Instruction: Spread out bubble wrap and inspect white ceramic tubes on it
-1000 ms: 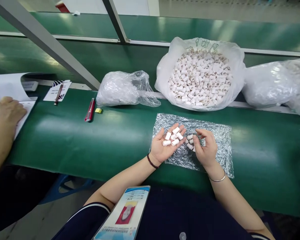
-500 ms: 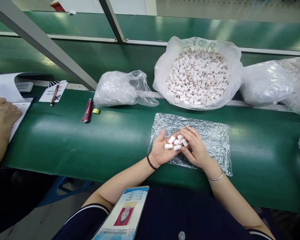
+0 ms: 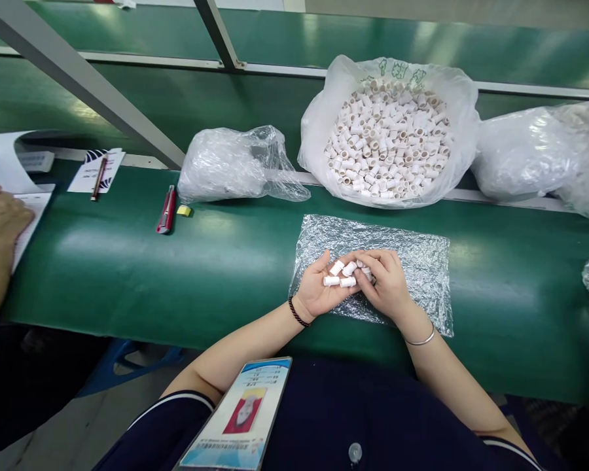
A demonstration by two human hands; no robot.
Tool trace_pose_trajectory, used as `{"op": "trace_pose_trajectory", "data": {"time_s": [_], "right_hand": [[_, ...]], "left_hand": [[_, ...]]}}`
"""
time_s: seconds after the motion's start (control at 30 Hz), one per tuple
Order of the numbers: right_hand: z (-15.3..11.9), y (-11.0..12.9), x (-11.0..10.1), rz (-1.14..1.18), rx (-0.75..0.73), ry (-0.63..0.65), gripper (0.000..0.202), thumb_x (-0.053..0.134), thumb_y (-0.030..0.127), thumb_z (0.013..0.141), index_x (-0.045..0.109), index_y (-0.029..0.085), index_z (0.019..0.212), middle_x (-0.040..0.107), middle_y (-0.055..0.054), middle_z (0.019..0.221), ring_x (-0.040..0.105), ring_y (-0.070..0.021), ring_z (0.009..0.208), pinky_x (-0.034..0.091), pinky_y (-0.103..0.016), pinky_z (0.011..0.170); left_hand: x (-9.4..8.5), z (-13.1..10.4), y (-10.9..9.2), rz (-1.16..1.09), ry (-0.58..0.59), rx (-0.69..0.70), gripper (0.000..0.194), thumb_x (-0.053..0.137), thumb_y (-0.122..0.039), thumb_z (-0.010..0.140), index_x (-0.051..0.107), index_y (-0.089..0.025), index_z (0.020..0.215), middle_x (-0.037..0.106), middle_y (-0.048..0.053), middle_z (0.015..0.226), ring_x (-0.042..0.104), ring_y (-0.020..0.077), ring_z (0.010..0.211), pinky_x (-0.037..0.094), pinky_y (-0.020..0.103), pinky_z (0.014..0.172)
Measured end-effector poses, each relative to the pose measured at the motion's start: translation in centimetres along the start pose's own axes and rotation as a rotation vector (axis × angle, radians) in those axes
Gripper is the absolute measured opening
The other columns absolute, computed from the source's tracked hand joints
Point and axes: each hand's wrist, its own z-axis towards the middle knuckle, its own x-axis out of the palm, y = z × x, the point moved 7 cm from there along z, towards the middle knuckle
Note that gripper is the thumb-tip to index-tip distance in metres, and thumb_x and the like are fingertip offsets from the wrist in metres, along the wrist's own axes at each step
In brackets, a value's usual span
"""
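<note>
My left hand (image 3: 319,291) lies palm up and cradles several small white plastic pipe fittings (image 3: 347,282). Over the same palm, my right hand (image 3: 389,288) bends its fingers onto the fittings at the fingertip end and partly hides them. Both hands are above a flat, crinkled clear plastic bag (image 3: 425,275) on the green table. Behind it stands a large translucent bag (image 3: 317,140), its mouth wide and full of more white fittings (image 3: 387,147).
Bundled clear plastic bags (image 3: 220,167) sit left of the large bag; another plastic bundle (image 3: 525,154) is on its right. A red utility knife (image 3: 166,210) and a yellow piece (image 3: 184,210) lie to the left. At far left, a co-worker's hand (image 3: 0,219) rests on papers.
My right hand's fingers have curled in from a straighter pose and closed onto the fittings at the left palm's far side. The view has tilted slightly, shifting the scene upward.
</note>
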Motion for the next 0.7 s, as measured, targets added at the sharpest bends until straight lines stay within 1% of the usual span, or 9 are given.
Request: {"op": "trace_pose_trajectory", "data": {"time_s": [0.1, 0.2, 0.27, 0.37, 0.43, 0.5, 0.6, 0.7], "right_hand": [[-0.2, -0.2, 0.2, -0.036, 0.014, -0.01, 0.026, 0.055, 0.016, 0.094, 0.058, 0.017, 0.12, 0.061, -0.009, 0.098, 0.054, -0.0203, 0.093, 0.047, -0.037, 0.081], [-0.4, 0.0, 0.2, -0.018, -0.001, -0.021, 0.027, 0.049, 0.019, 0.098, 0.057, 0.015, 0.123, 0.06, -0.01, 0.097, 0.052, -0.0202, 0.092, 0.044, -0.037, 0.08], [-0.4, 0.4, 0.3, 0.008, -0.023, 0.005, 0.031, 0.048, 0.03, 0.099, 0.056, 0.015, 0.125, 0.061, -0.011, 0.103, 0.054, -0.0219, 0.097, 0.042, -0.039, 0.084], [-0.3, 1.1, 0.6, -0.033, -0.071, 0.058, 0.046, 0.048, 0.052, 0.097, 0.055, 0.018, 0.128, 0.062, -0.011, 0.111, 0.055, -0.0256, 0.104, 0.037, -0.043, 0.087], [-0.3, 1.4, 0.7, -0.081, -0.104, 0.064, 0.05, 0.049, 0.058, 0.096, 0.055, 0.02, 0.129, 0.063, -0.01, 0.112, 0.055, -0.0261, 0.104, 0.035, -0.044, 0.087], [-0.3, 1.7, 0.8, -0.096, -0.135, 0.053, 0.052, 0.052, 0.058, 0.094, 0.054, 0.022, 0.131, 0.064, -0.01, 0.114, 0.055, -0.0262, 0.107, 0.035, -0.044, 0.089], [-0.3, 1.9, 0.8, -0.091, -0.161, 0.044, 0.05, 0.057, 0.054, 0.093, 0.053, 0.022, 0.132, 0.066, -0.009, 0.115, 0.056, -0.0252, 0.108, 0.037, -0.043, 0.092], [-0.3, 1.9, 0.8, -0.077, -0.17, 0.036, 0.042, 0.06, 0.05, 0.093, 0.056, 0.021, 0.123, 0.068, -0.008, 0.107, 0.058, -0.0227, 0.101, 0.039, -0.041, 0.088]], "left_hand": [[-0.2, 0.0, 0.4, -0.053, -0.008, -0.014, 0.067, 0.018, -0.053, 0.103, 0.065, -0.004, 0.102, 0.064, 0.013, 0.1, 0.062, 0.0217, 0.096, 0.044, 0.042, 0.102], [-0.1, 0.0, 0.7, -0.078, -0.01, -0.03, 0.064, 0.018, -0.05, 0.104, 0.065, -0.006, 0.099, 0.064, 0.011, 0.098, 0.063, 0.0203, 0.094, 0.048, 0.038, 0.096], [0.0, -0.1, 0.7, -0.067, -0.019, -0.034, 0.066, 0.016, -0.05, 0.103, 0.065, -0.007, 0.094, 0.064, 0.012, 0.094, 0.063, 0.02, 0.089, 0.051, 0.035, 0.086], [0.2, -0.2, 0.6, -0.035, -0.037, -0.035, 0.07, 0.012, -0.05, 0.103, 0.065, -0.006, 0.085, 0.063, 0.012, 0.085, 0.063, 0.0191, 0.078, 0.051, 0.032, 0.073], [0.1, -0.3, 0.6, -0.018, -0.065, -0.041, 0.07, 0.011, -0.049, 0.103, 0.064, -0.006, 0.085, 0.062, 0.011, 0.082, 0.063, 0.019, 0.074, 0.051, 0.032, 0.07], [-0.2, -0.3, 0.8, -0.006, -0.101, -0.05, 0.067, 0.013, -0.046, 0.104, 0.064, -0.007, 0.088, 0.062, 0.01, 0.081, 0.063, 0.019, 0.074, 0.051, 0.032, 0.07], [-0.4, -0.3, 1.1, -0.016, -0.132, -0.056, 0.058, 0.019, -0.042, 0.105, 0.063, -0.009, 0.086, 0.06, 0.008, 0.077, 0.061, 0.0153, 0.068, 0.05, 0.028, 0.067], [-0.2, -0.4, 1.4, -0.033, -0.137, -0.062, 0.057, 0.021, -0.039, 0.105, 0.063, -0.007, 0.086, 0.061, 0.009, 0.08, 0.062, 0.0142, 0.074, 0.05, 0.025, 0.071]]}}
